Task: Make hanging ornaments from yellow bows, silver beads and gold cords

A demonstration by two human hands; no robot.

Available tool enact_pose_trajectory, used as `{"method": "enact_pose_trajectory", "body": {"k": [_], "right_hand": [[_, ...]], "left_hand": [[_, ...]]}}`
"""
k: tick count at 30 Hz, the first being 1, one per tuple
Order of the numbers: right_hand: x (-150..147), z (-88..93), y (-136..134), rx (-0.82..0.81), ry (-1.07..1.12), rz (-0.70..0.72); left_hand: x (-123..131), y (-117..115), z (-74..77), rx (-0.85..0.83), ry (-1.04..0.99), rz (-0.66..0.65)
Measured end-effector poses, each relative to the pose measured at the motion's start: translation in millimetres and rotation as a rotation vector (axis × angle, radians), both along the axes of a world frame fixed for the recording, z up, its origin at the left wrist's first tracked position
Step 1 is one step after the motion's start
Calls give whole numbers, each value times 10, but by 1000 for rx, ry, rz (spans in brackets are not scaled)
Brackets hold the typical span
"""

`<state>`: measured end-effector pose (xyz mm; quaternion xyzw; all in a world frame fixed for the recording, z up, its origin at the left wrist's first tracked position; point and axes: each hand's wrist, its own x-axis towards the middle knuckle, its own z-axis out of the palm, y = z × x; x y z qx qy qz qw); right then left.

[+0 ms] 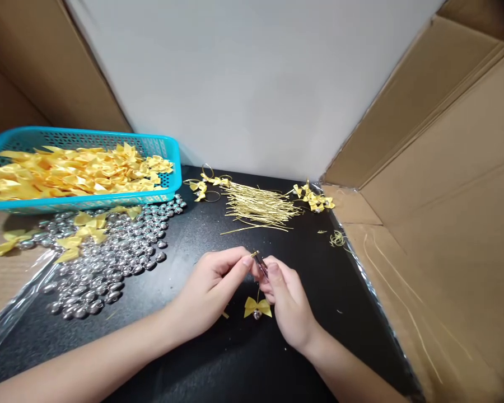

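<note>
Both my hands meet low over the black mat (218, 358). My left hand (212, 291) pinches the top end of a thin gold cord (258, 294) between thumb and forefinger. My right hand (288, 302) is closed on a small dark tool (261, 265), perhaps tweezers or a lighter, held against that cord end. A yellow ribbon bow (257, 307) with a small silver bell under it hangs or lies on the cord between my two hands.
A turquoise basket (170, 168) of yellow bows stands at the left. Several silver bells (109, 257) and loose bows spread before it. A bundle of gold cords (258, 206) lies behind my hands, finished bows (315, 198) to its right. Cardboard walls (445, 196) close both sides.
</note>
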<state>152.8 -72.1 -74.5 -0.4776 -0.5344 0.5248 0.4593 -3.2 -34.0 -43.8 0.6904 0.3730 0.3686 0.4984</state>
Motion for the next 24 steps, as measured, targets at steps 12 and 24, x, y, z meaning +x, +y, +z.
{"method": "enact_pose_trajectory", "body": {"k": [12, 24], "right_hand": [[-6, -25, 9, -22, 3, -44], [6, -52, 21, -15, -29, -62]], "left_hand": [[32, -17, -29, -38, -3, -4], [27, -3, -73, -50, -1, -20]]}}
